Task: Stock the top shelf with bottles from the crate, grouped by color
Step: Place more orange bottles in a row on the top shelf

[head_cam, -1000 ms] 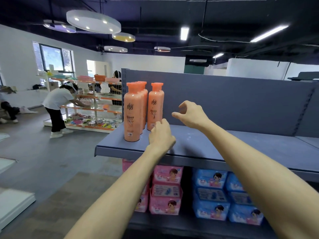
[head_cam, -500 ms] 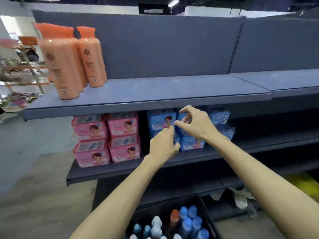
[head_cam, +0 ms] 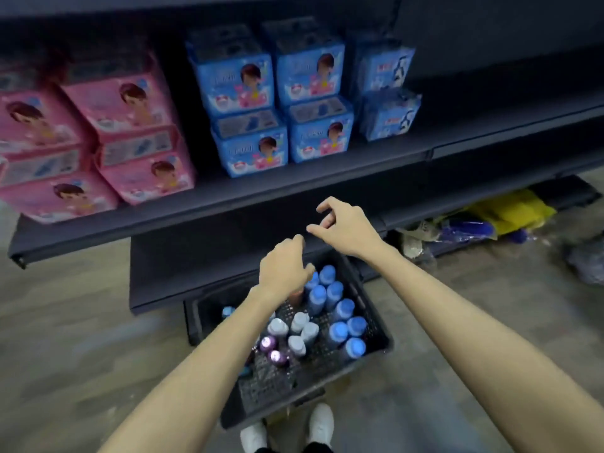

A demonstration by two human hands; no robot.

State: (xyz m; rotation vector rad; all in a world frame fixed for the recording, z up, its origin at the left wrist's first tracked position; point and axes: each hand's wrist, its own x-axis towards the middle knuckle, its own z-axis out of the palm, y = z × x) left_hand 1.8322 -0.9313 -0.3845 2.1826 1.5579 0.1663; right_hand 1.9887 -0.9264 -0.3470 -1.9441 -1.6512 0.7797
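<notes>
While both of my hands hang empty with loosely curled fingers, left hand point(head_cam: 285, 268) and right hand point(head_cam: 346, 227) over the crate point(head_cam: 376, 325), blue bottles point(head_cam: 338, 331) and grey ones below them remain unshelved; most stocking looks undone.

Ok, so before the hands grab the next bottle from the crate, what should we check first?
1. Both hands free: ok. The left hand and right hand hold nothing.
2. Bottles left in the crate: ok. Blue-capped bottles, grey-capped bottles and purple-capped bottles stand in it.
3. Colours easy to tell apart: ok. The blue caps stand together on the right side.
4. An orange bottle to match the shelf: cannot tell. Something orange-brown shows under the left hand, mostly hidden.
5. Room on the top shelf: cannot tell. It is out of view.
6. Way down to the crate clear: ok.
</notes>
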